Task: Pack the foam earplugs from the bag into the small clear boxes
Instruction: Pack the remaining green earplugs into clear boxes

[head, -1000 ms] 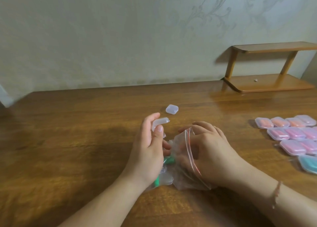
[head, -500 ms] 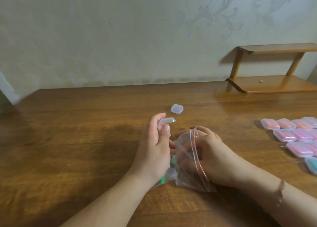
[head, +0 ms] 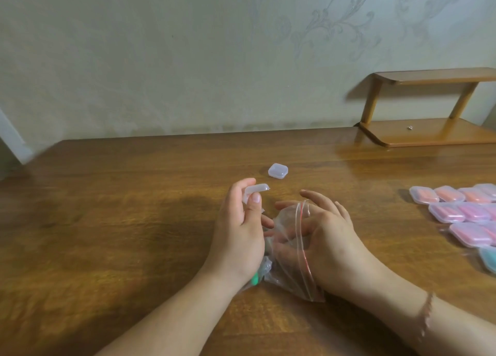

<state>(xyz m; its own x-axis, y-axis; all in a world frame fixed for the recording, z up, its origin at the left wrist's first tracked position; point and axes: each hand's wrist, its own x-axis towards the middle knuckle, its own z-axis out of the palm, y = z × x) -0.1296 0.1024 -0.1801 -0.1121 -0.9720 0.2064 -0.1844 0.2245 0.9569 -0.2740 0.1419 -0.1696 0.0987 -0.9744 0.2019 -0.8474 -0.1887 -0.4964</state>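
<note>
My left hand (head: 239, 229) pinches a small clear box (head: 255, 190) between thumb and fingers, a little above the table. A clear zip bag (head: 292, 264) with a red seal strip lies between my hands. My right hand (head: 322, 237) is pushed into the bag's mouth; its fingertips inside are blurred by the plastic. A green earplug (head: 254, 278) shows at the bag's lower left corner, by my left wrist. Another closed clear box (head: 278, 171) sits on the table just beyond my hands.
Several closed boxes (head: 461, 210) filled with pink and orange earplugs lie in rows at the right edge, with a teal one (head: 489, 257) nearest me. A small wooden shelf (head: 429, 135) stands at the back right against the wall.
My right hand's fingers have spread and reached further forward inside the bag. My left hand still holds the clear box in about the same place.
</note>
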